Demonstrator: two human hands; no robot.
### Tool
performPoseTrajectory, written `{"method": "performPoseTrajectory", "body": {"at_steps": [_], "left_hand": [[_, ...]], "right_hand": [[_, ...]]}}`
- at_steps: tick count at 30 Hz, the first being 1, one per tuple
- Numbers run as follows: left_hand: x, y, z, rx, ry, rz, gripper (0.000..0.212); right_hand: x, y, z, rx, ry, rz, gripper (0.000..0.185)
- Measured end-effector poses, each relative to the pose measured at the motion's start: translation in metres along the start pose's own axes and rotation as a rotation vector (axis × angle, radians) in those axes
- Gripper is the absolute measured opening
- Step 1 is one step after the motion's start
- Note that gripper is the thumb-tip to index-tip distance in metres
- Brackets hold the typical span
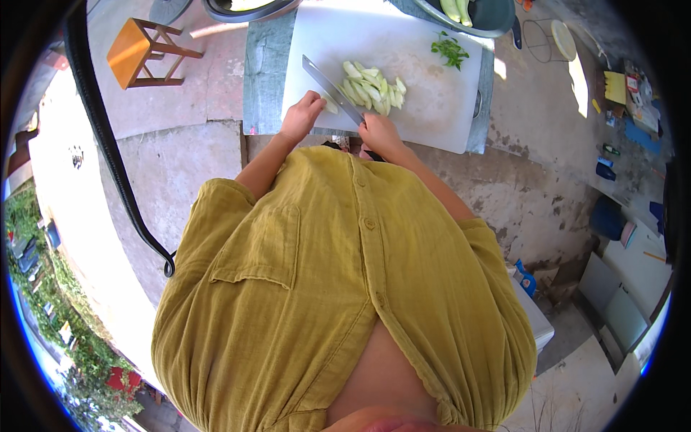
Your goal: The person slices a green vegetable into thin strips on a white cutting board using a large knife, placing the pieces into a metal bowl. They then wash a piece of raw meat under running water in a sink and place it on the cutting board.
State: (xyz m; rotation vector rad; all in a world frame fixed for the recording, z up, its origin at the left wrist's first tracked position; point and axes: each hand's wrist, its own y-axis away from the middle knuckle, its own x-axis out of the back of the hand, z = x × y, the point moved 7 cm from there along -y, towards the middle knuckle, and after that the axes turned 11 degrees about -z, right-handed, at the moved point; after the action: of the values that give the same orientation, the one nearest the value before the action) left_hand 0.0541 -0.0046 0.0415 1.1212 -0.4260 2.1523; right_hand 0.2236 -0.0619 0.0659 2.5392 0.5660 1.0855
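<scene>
A kitchen knife (332, 89) is gripped by its handle in my right hand (379, 132). Its broad blade slants up and left across a white cutting board (432, 108). Left of the blade, my left hand (303, 116) has its fingers curled against a pale green vegetable piece (330, 106). Beyond the blade, on its right, lies a loose heap of cut pale green vegetable slices (372, 86). A small bunch of green leaves (449, 50) rests near the board's far right corner.
The board lies on a grey-green table (264, 70). Behind it stand a basin (494, 24) holding long pale green vegetables and a dark-rimmed bowl (248, 15), partly cut off. Another knife (516, 33) is by the basin. A wooden stool (148, 54) is at the left.
</scene>
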Motion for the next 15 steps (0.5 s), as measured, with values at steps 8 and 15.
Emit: {"method": "performPoseTrajectory", "body": {"at_steps": [8, 15], "left_hand": [[-0.002, 0.002, 0.0, -0.016, -0.035, 0.011, 0.012], [0.001, 0.015, -0.003, -0.031, -0.041, 0.019, 0.015]], "right_hand": [[-0.02, 0.001, 0.007, 0.001, 0.064, -0.049, 0.019], [-0.012, 0.002, -0.004, 0.03, 0.024, -0.051, 0.019]]}}
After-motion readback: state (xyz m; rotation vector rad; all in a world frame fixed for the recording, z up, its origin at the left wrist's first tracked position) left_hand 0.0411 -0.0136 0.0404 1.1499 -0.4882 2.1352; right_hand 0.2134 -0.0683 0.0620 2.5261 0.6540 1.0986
